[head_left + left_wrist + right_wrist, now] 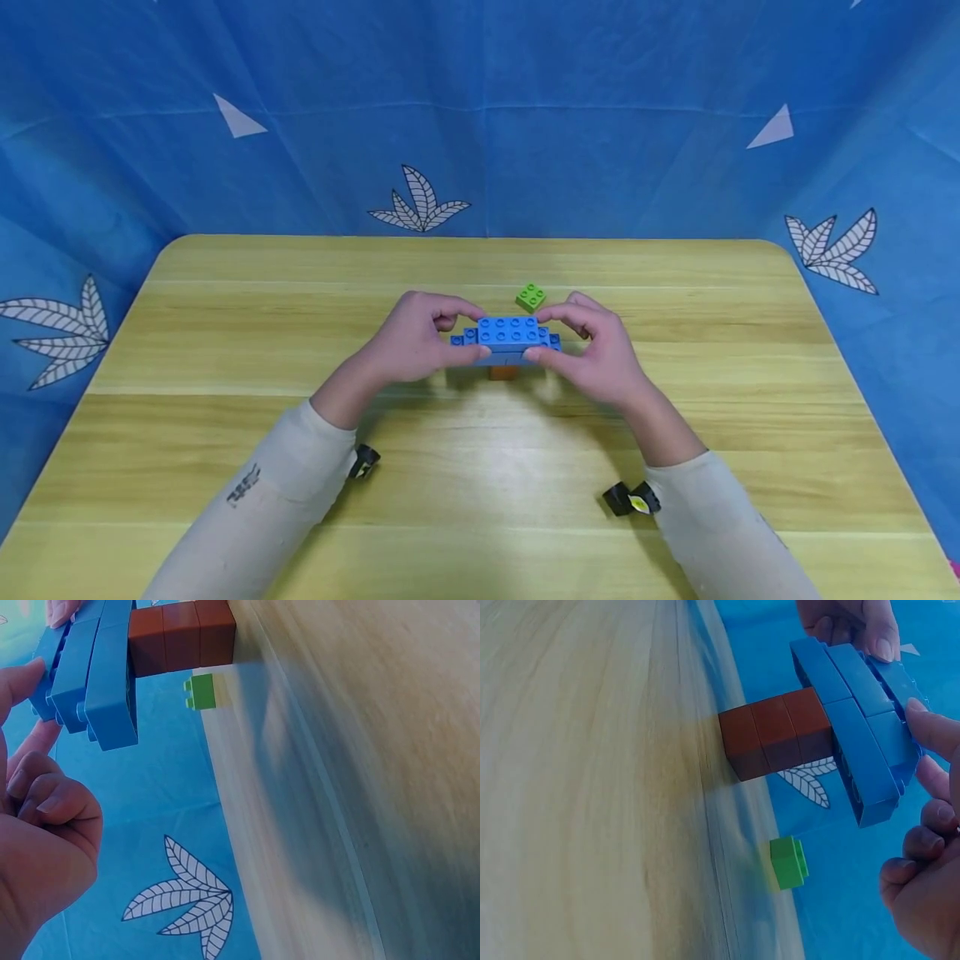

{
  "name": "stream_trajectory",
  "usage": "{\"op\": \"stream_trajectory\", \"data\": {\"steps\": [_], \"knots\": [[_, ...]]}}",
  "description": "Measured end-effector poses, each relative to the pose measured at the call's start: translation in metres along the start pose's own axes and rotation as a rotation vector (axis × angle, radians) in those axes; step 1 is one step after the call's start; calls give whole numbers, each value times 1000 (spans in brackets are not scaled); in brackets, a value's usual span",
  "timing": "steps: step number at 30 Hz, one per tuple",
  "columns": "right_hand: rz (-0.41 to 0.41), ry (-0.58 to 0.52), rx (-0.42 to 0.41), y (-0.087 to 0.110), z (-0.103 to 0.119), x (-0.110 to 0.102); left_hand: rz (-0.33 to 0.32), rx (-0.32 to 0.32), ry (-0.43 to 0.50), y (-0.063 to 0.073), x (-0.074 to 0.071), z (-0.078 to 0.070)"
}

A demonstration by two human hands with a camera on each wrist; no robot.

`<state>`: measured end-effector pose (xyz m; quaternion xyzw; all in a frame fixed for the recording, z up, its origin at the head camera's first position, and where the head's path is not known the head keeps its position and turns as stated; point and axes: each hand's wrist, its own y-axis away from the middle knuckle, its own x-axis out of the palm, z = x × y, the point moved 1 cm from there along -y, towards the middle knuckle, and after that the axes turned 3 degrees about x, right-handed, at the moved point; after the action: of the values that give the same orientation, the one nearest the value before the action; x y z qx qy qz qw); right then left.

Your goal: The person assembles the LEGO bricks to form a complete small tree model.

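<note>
A blue eight-stud brick point(508, 331) lies on top of stepped blue layers point(112, 682). Those layers rest on a brown column of stacked bricks point(776, 733) that stands on the table. Thumb and index finger of my left hand point(416, 337) pinch the top brick's left end. At its right end, my right hand point(596, 350) pinches the same brick between thumb and index finger. A dark gap shows under part of the top brick in the right wrist view; whether it is fully seated I cannot tell. The other fingers of both hands are curled in.
Behind the stack, a small green four-stud brick point(531, 297) sits on the wooden table point(225, 333). A blue cloth with leaf prints point(480, 125) hangs beyond the table's far edge. Black wrist devices point(630, 499) are strapped at the light sleeves.
</note>
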<state>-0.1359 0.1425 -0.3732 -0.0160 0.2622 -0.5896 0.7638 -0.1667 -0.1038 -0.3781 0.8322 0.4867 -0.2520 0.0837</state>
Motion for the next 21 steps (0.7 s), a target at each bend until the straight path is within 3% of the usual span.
{"op": "stream_trajectory", "data": {"steps": [10, 21], "knots": [[11, 23, -27, -2, -1, -1, -25, 63, -5, 0, 2, -1], [58, 32, 10, -2, 3, -1, -4, 72, -13, 2, 5, 3]]}}
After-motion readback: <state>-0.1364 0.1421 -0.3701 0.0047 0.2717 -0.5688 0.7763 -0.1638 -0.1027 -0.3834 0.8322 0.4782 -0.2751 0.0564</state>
